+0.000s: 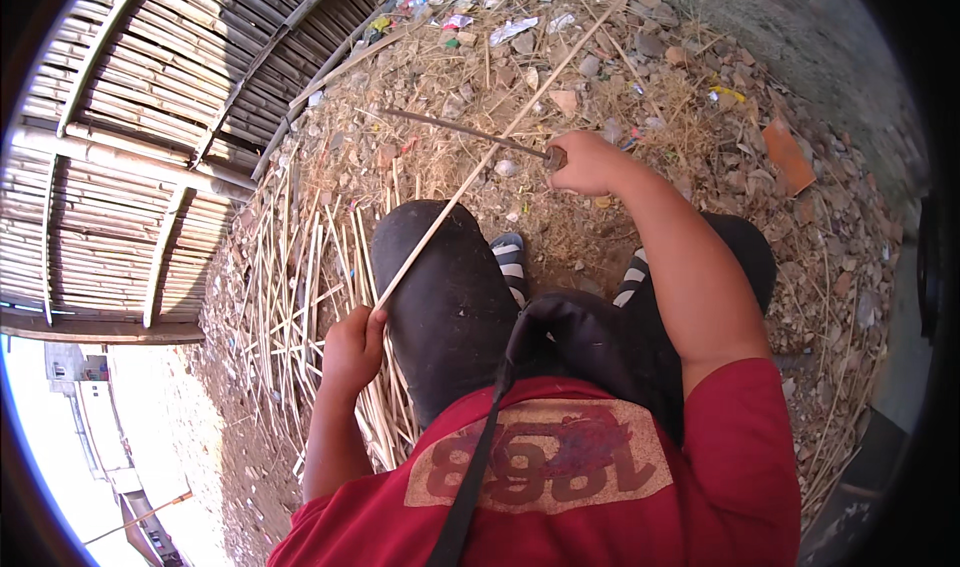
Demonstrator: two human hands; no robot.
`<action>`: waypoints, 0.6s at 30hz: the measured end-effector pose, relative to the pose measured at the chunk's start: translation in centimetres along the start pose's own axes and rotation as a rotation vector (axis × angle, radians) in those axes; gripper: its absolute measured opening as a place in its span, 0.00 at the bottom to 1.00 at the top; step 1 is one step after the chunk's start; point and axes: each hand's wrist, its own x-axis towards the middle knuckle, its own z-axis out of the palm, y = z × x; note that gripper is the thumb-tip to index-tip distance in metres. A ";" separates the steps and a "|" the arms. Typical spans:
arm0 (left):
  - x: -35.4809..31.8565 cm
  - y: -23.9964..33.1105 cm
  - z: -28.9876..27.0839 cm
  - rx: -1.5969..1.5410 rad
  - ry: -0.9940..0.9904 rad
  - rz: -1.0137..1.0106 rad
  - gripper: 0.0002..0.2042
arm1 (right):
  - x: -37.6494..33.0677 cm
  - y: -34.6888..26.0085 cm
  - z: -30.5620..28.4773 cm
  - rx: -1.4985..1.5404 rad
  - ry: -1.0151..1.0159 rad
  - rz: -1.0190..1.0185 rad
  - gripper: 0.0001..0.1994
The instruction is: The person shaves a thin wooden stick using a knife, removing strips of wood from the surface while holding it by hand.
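My left hand [352,349] is closed around the near end of a long, pale bamboo strip [430,235]. The strip slants over my left knee, away and to the right, toward the rubble. In my right hand [592,165] is the handle of a long, narrow knife [450,125] with a dark blade. Its blade points left and crosses the strip beyond my knees; whether the two touch, I cannot tell. My fingers hide most of the knife's handle.
Many loose bamboo strips [275,312] lie beside my left leg. A bamboo-slat wall [150,97] rises at the left, a grey wall [850,57] at the right. Stones, dry straw and litter cover the ground, with a flat orange-brown piece [788,157] at the right.
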 end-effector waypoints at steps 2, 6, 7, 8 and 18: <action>0.2 0.2 -0.3 0.039 0.021 0.042 0.18 | 0.2 0.8 -0.1 0.113 0.041 0.089 0.18; 0.6 0.8 0.5 0.011 0.011 0.034 0.19 | -0.8 -3.0 1.3 -0.148 -0.071 -0.100 0.17; 0.8 0.6 0.7 0.026 -0.021 0.018 0.19 | -0.9 -3.1 1.5 -0.191 -0.103 -0.138 0.17; 1.1 0.4 0.8 0.042 -0.053 0.002 0.18 | -0.3 -1.5 2.1 -0.136 -0.135 -0.087 0.16; 1.2 0.4 -0.1 -0.033 -0.131 0.001 0.20 | -0.8 -3.3 1.5 -0.139 -0.075 -0.065 0.14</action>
